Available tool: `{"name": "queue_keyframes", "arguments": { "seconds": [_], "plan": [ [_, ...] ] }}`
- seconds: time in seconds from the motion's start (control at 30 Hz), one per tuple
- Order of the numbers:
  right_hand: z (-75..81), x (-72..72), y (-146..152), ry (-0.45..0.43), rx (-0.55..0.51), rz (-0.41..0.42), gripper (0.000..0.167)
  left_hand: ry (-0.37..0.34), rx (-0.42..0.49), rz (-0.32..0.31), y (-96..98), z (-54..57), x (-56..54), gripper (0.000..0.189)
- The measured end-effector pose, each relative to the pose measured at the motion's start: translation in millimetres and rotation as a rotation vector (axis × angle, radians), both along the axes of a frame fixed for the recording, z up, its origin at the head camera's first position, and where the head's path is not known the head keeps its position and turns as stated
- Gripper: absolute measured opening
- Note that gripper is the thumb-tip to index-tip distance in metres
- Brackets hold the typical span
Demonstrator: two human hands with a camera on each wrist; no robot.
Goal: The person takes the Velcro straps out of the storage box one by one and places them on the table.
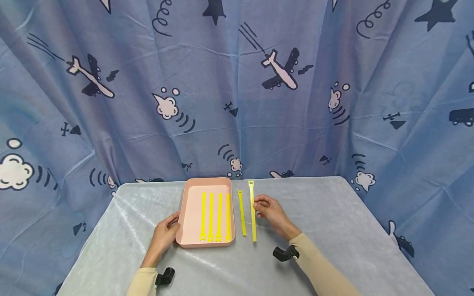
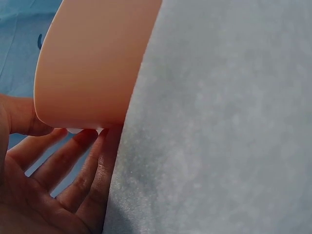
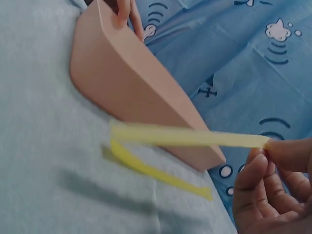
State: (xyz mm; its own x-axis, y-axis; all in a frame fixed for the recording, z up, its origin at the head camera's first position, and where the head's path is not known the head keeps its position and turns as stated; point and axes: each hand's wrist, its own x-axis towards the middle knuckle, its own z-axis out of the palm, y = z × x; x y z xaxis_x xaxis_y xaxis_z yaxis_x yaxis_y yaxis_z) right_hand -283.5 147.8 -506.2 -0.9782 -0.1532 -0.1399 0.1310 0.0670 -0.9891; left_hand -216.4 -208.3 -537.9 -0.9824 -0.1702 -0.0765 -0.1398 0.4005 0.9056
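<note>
My left hand (image 1: 162,238) holds the left side of a pink tray (image 1: 191,209). In the left wrist view the thumb lies on the tray's rim and the other fingers touch its underside edge. Inside the tray, several yellow cable ties (image 1: 211,216) lie side by side, slotted heads toward me. Just right of the tray, another yellow cable tie (image 1: 242,213) lies on the table, head away from me. My right hand (image 1: 273,214) pinches a paler-looking yellow cable tie (image 3: 185,137) between thumb and fingers, raised above the one on the table.
A grey-white cloth covers the table (image 1: 318,205). Behind it hangs a blue curtain (image 1: 207,131) printed with airplanes, clouds and stars. A black wrist device (image 1: 286,253) sits on the right sleeve, and another black device (image 1: 165,276) on the left.
</note>
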Motion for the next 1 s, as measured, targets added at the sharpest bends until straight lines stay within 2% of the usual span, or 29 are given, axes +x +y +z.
{"name": "queue_keyframes", "arguments": {
  "seconds": [0.5,0.67,1.0],
  "plan": [
    [-16.9,-22.9,7,-0.063,0.121,-0.094,0.019,-0.004,0.003,-0.011,0.3,-1.3,0.3,0.047],
    [-22.1,-27.0,6,-0.083,0.134,-0.104,0.021,0.001,-0.016,-0.007,-1.0,-2.3,-0.4,0.047],
    [-29.6,-31.7,5,-0.087,0.193,-0.099,0.020,0.005,0.013,0.000,-1.5,-3.8,-1.2,0.047]
  ]
}}
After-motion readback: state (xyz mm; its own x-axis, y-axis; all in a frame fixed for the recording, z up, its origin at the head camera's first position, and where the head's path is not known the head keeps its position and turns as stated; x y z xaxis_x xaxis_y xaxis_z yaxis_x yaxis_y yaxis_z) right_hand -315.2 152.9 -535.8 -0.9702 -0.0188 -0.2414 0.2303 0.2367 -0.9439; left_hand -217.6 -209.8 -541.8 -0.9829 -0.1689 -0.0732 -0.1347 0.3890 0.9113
